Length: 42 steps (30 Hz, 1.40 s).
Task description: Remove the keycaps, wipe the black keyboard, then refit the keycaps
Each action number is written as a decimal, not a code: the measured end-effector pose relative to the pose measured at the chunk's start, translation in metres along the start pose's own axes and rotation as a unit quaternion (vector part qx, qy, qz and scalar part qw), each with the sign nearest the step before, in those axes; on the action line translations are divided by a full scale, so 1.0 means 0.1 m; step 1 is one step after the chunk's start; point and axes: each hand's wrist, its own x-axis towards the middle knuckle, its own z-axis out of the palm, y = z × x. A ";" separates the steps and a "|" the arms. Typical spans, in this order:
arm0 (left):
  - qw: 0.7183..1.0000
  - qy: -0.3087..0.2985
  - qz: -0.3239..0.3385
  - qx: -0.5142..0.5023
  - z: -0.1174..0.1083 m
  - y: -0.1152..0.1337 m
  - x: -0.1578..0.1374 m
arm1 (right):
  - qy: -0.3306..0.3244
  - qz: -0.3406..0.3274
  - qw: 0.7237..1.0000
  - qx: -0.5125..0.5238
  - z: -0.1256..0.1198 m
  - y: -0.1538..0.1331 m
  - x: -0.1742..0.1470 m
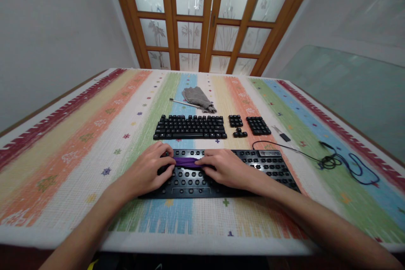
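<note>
A black keyboard base [190,192] with its keycaps off lies near the table's front edge. Over its upper left part a purple cloth [186,162] is stretched between my two hands. My left hand [151,165] pinches the cloth's left end, fingers curled. The right end is pinched by my right hand [225,168], whose wrist crosses over the base. Both hands hide parts of the key rows under them. Just behind the base, the loose black keycaps [190,127] are laid out in keyboard order, with smaller groups [257,125] to their right.
A grey cloth [198,96] lies behind the keycaps, with a thin white-handled brush [183,102] beside it. A small black-handled puller with wire ends [284,137] rests right of the keycaps. The keyboard's cable [329,161] coils at the right on the striped tablecloth [123,105].
</note>
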 end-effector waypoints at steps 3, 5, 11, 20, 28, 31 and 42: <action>1.000 -0.012 0.009 -0.004 0.03 -0.02 0.01 | -0.004 0.004 1.000 0.004 -0.01 0.02 -0.03; 1.000 -0.019 0.013 -0.010 0.04 -0.04 0.01 | -0.004 0.007 1.000 0.007 -0.01 0.02 -0.05; 0.998 -0.011 -0.012 -0.055 0.01 -0.06 0.05 | -0.001 0.011 1.000 0.019 -0.03 0.04 -0.08; 0.999 -0.021 0.031 0.022 0.02 0.04 0.07 | -0.002 0.023 0.999 0.035 -0.06 0.11 -0.18; 0.993 -0.029 0.066 0.091 0.07 0.24 0.03 | -0.001 0.044 0.998 0.037 -0.09 0.16 -0.29; 0.993 -0.028 0.065 0.091 0.10 0.27 0.03 | -0.005 0.054 0.998 0.038 -0.11 0.20 -0.33; 0.998 -0.043 0.046 0.029 0.17 0.33 0.10 | 0.000 0.078 0.995 0.056 -0.15 0.31 -0.50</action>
